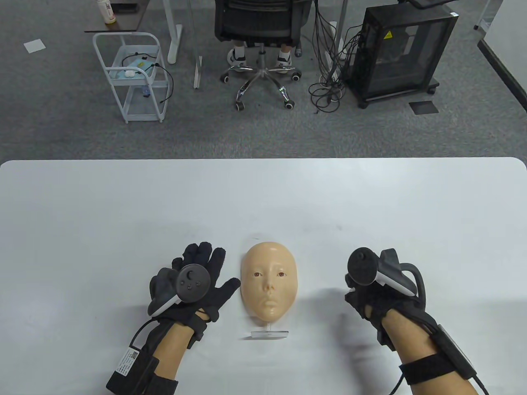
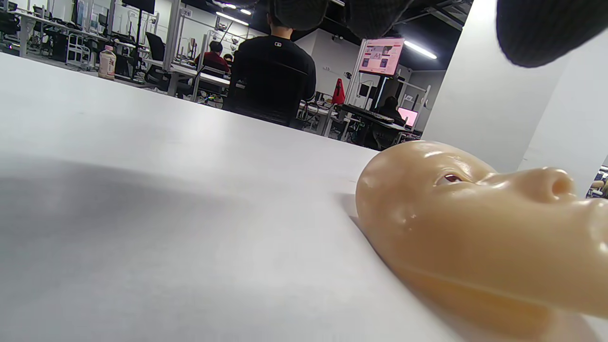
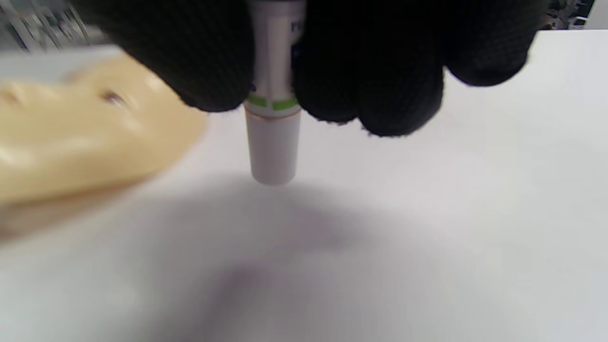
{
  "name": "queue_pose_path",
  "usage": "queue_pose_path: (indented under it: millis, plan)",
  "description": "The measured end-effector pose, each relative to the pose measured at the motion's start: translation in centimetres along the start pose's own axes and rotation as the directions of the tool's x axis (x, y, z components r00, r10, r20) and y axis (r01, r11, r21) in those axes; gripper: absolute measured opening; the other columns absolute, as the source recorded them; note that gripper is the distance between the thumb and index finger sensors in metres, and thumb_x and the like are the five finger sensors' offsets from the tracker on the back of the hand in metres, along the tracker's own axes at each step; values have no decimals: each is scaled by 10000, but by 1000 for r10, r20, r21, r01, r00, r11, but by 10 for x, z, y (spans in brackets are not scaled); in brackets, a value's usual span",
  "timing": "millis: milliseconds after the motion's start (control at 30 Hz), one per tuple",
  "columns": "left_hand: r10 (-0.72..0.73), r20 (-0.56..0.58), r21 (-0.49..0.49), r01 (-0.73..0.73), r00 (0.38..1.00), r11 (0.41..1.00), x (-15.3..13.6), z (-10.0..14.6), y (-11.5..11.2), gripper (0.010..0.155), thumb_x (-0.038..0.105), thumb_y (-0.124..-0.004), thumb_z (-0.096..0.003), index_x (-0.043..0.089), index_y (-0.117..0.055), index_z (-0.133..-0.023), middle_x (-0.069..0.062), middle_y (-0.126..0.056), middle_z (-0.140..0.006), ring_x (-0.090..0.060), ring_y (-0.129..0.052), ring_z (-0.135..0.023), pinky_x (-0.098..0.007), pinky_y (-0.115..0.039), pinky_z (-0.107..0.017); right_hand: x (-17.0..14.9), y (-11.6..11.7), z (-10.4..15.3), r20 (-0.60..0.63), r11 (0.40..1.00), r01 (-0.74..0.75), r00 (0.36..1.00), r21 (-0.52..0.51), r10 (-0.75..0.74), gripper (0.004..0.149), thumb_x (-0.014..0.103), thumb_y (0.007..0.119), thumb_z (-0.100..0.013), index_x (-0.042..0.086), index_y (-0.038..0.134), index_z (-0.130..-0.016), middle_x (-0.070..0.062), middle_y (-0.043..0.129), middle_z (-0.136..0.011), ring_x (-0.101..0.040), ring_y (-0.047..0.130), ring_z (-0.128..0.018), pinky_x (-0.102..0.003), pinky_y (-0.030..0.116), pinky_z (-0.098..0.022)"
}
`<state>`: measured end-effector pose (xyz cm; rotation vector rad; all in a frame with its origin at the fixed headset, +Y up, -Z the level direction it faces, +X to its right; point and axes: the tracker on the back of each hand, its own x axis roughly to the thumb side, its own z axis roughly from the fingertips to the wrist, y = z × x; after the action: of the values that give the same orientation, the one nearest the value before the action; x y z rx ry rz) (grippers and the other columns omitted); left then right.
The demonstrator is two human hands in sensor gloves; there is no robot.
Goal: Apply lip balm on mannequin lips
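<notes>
A tan mannequin face [image 1: 268,280] lies face up on a small clear stand on the white table [image 1: 263,197]; its lips [image 1: 269,305] point toward me. It also shows in the left wrist view [image 2: 475,232] and, blurred, in the right wrist view [image 3: 80,137]. My left hand [image 1: 201,273] rests flat on the table just left of the face, fingers spread and empty. My right hand [image 1: 362,296] hovers to the right of the face and grips a white lip balm stick [image 3: 273,123] with a green band. Its cap end hangs down above the table.
A clear stand base [image 1: 268,334] sticks out below the chin. Beyond the table's far edge stand an office chair [image 1: 259,37], a white cart [image 1: 131,78] and a black cabinet [image 1: 395,53] on the carpet.
</notes>
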<state>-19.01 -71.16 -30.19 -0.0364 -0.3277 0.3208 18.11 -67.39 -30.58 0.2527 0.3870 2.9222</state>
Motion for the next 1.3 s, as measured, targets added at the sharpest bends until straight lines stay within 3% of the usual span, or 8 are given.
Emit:
queue_pose_path:
  millis: [233, 433, 600, 767, 900, 1000, 1167, 1300]
  plan:
    - [221, 99, 48, -227, 970, 973, 2, 2, 0, 834, 742, -707, -568, 195, -442, -1139, -210, -402, -1191, -577, -398, -1076, -755, -386, -679, 53, -8, -3, 223, 901, 413, 898, -133, -378, 579, 419, 945, -469, 176, 748, -956, -86, 961, -811, -338, 997, -629, -529, 814, -520]
    - [393, 245, 70, -421, 886, 905, 16, 5, 1, 879, 748, -724, -551, 203, -367, -1140, -208, -513, -1165, -545, -605, -1032, -748, -466, -679, 81, 8, -2, 407, 712, 687, 698, -150, -588, 575, 415, 940, -471, 175, 750, -957, -95, 966, -826, -338, 1010, -633, -529, 823, -523]
    - [529, 332, 15, -565, 781, 825, 25, 5, -2, 811, 684, -785, -556, 180, -486, -1116, -186, -706, -1079, -462, -827, -897, -703, -588, -659, 81, 35, -1, 460, 497, 866, 461, -48, -759, 577, 400, 942, -474, 158, 748, -960, -111, 962, -836, -345, 1013, -630, -534, 824, -519]
    - [625, 361, -48, -656, 692, 753, 32, 1, -7, 766, 649, -817, -549, 159, -568, -1082, -152, -847, -979, -377, -969, -733, -633, -707, -606, 82, 37, 3, 482, 507, 861, 461, -39, -745, 579, 405, 941, -472, 161, 745, -959, -107, 966, -832, -331, 1023, -617, -522, 838, -514]
    - [756, 337, -38, -795, 561, 606, 31, -1, -11, 623, 565, -877, -546, 149, -736, -988, -111, -975, -825, -321, -1044, -557, -594, -778, -533, 83, 43, 1, 489, 484, 875, 407, 34, -771, 577, 406, 947, -470, 155, 753, -953, -109, 976, -818, -329, 1033, -597, -518, 846, -505]
    - [789, 295, -83, -808, 540, 584, 32, 0, -13, 574, 545, -910, -543, 146, -796, -940, -97, -1021, -756, -277, -1075, -472, -566, -820, -498, 83, 41, 2, 503, 511, 860, 438, 8, -745, 569, 410, 949, -467, 160, 766, -944, -105, 988, -805, -323, 1041, -583, -510, 854, -503]
    - [865, 259, -81, -883, 430, 463, 32, 0, -14, 495, 486, -976, -526, 171, -851, -887, -104, -1055, -727, -264, -1089, -415, -545, -841, -499, 78, 42, 0, 497, 473, 880, 390, 48, -775, 561, 411, 963, -461, 169, 774, -931, -88, 994, -805, -310, 1049, -594, -484, 868, -518]
    - [861, 270, -96, -878, 431, 469, 32, 1, -8, 482, 489, -969, -531, 182, -843, -881, -88, -1056, -730, -255, -1089, -417, -530, -840, -512, 79, 42, 2, 511, 459, 887, 369, 57, -777, 556, 416, 968, -459, 178, 775, -922, -80, 1000, -785, -296, 1051, -576, -476, 872, -516]
